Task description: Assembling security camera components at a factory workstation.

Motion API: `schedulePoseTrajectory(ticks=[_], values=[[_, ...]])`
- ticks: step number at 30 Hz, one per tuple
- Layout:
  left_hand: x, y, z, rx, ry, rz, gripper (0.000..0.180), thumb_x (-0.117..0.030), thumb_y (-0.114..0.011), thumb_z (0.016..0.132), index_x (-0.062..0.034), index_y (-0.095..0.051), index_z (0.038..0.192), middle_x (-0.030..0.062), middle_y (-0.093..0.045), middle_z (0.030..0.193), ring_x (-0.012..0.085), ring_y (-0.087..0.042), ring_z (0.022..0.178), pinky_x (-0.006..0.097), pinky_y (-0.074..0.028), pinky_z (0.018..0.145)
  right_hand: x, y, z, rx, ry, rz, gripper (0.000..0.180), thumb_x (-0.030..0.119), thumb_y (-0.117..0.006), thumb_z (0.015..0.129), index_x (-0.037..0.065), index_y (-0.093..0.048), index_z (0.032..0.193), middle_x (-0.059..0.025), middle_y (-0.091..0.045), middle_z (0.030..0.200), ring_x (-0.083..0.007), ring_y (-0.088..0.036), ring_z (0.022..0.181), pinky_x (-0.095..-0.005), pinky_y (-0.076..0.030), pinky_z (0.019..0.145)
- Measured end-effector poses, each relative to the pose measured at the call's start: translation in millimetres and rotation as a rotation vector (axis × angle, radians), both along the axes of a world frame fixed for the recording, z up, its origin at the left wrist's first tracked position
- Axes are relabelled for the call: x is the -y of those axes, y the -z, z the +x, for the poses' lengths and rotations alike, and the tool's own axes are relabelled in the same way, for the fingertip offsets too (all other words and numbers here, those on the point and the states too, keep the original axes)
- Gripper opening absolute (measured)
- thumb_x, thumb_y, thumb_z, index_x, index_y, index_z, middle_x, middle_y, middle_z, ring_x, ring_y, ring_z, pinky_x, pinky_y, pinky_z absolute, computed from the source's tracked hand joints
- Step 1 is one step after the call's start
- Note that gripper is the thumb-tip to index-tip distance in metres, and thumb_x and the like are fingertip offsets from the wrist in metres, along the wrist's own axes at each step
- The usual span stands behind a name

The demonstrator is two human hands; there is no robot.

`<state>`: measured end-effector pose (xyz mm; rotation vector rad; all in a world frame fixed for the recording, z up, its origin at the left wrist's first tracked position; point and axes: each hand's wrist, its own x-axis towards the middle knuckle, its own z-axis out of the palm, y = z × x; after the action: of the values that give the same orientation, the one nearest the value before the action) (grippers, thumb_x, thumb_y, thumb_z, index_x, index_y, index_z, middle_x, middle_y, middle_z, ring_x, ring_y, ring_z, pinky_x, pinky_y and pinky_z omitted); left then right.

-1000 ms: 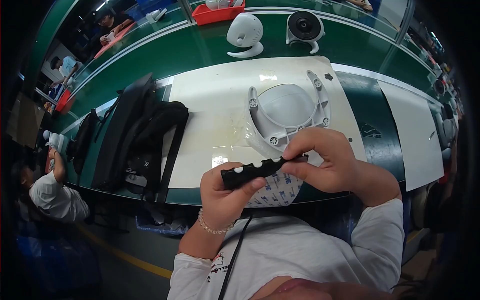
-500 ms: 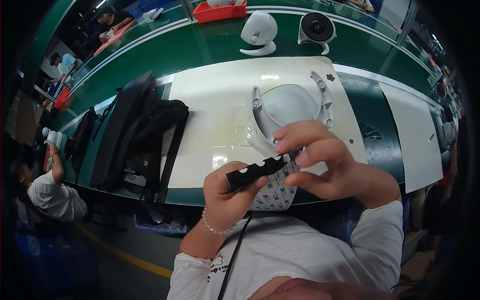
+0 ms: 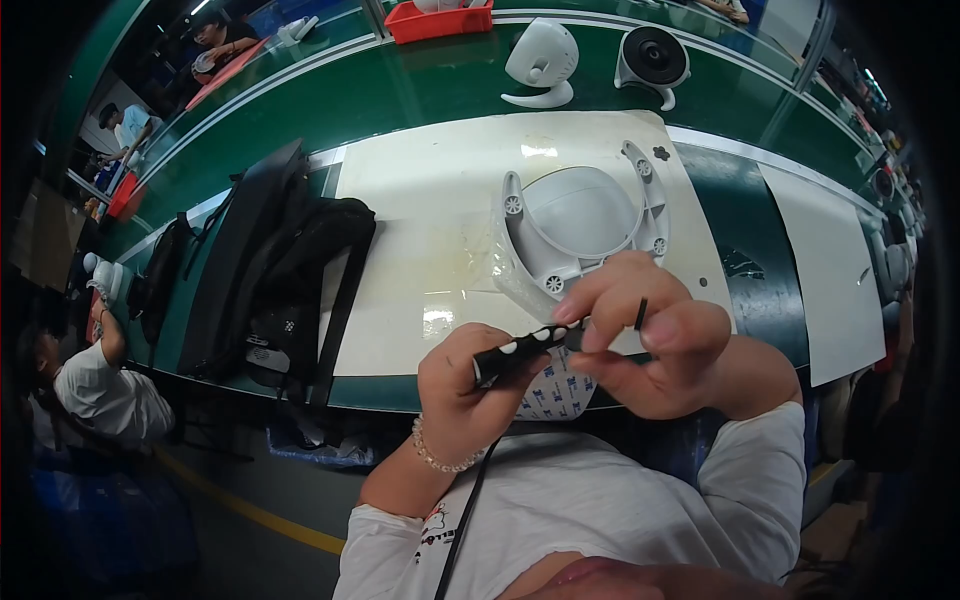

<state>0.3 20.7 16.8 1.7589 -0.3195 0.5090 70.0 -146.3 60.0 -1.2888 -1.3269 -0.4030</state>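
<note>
My left hand [image 3: 460,375], with a beaded bracelet at its wrist, is closed round a black strip [image 3: 490,364] with round white spots along it. My right hand [image 3: 665,345] pinches a small dark round pad [image 3: 574,340] at the strip's far end. A thin black piece [image 3: 641,314] also sticks up between the right fingers. Below the hands hangs a backing sheet [image 3: 560,393] with blue print, partly hidden by the fingers. Just beyond them, a white curved plastic base [image 3: 577,268] with round wheel-like sockets lies round a smooth pale dome [image 3: 585,212], on clear plastic film.
A white mat [image 3: 420,240] covers the green bench. Black bags [image 3: 250,270] lie at its left. On the green belt beyond stand two white fan-like units [image 3: 545,60] and a red bin [image 3: 435,22]. A co-worker [image 3: 105,385] sits at far left; another white board [image 3: 830,270] lies right.
My right fingers have closed in on the strip's end, and a thin black piece now shows between them. The strip has shifted slightly right. The two white units on the belt have moved right.
</note>
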Motion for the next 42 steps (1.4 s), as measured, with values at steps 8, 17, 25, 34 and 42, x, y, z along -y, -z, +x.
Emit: schedulePoseTrajectory(ticks=[8, 17, 25, 34, 42], values=[[2, -2, -1, 0.037, 0.038, 0.085, 0.022, 0.005, -0.064, 0.061, -0.0015, -0.055, 0.08, 0.0094, -0.054, 0.065, 0.0233, -0.053, 0.057, 0.029, -0.041, 0.052, -2, -8, -6, 0.388, 0.066, -0.176, 0.036, 0.01, -0.068, 0.066, 0.007, -0.049, 0.095, -0.006, -0.052, 0.074, -0.0202, -0.055, 0.062, -0.03, -0.04, 0.052], [3, 7, 7, -0.098, 0.03, 0.008, 0.019, 0.002, -0.071, 0.065, -0.0011, -0.056, 0.075, 0.0077, -0.053, 0.062, 0.0185, -0.05, 0.052, 0.026, -0.039, 0.049, 29, -16, 27, -0.139, 0.2, -0.121, 0.087, -0.013, -0.061, 0.064, 0.016, -0.016, 0.133, -0.0121, -0.041, 0.109, -0.0153, -0.056, 0.076, -0.0225, -0.043, 0.061], [4, -4, 12, -0.088, 0.089, 0.083, 0.018, 0.002, -0.07, 0.064, -0.0023, -0.056, 0.076, 0.0067, -0.052, 0.061, 0.0194, -0.05, 0.052, 0.027, -0.038, 0.048, 21, -17, 16, -0.08, 0.085, -0.282, 0.077, -0.014, -0.064, 0.063, 0.014, -0.025, 0.124, -0.015, -0.046, 0.106, -0.0182, -0.059, 0.078, -0.023, -0.043, 0.058], [1, -1, 13, -0.072, 0.095, 0.096, 0.018, 0.002, -0.066, 0.062, -0.0027, -0.054, 0.075, 0.0072, -0.051, 0.061, 0.0218, -0.05, 0.053, 0.029, -0.039, 0.048, 9, -16, 7, -0.254, -0.316, -0.476, 0.051, 0.009, -0.068, 0.069, 0.003, -0.045, 0.114, -0.0107, -0.053, 0.072, -0.0184, -0.054, 0.055, -0.0283, -0.04, 0.044], [4, -2, 12, -0.047, 0.124, 0.068, 0.019, 0.002, -0.067, 0.062, -0.0026, -0.054, 0.075, 0.0074, -0.05, 0.06, 0.0216, -0.049, 0.052, 0.029, -0.039, 0.049, 3, 2, -3, 0.175, 0.022, -0.096, 0.043, 0.012, -0.072, 0.066, 0.0, -0.051, 0.102, -0.0051, -0.049, 0.067, -0.0162, -0.046, 0.048, -0.029, -0.032, 0.041]])
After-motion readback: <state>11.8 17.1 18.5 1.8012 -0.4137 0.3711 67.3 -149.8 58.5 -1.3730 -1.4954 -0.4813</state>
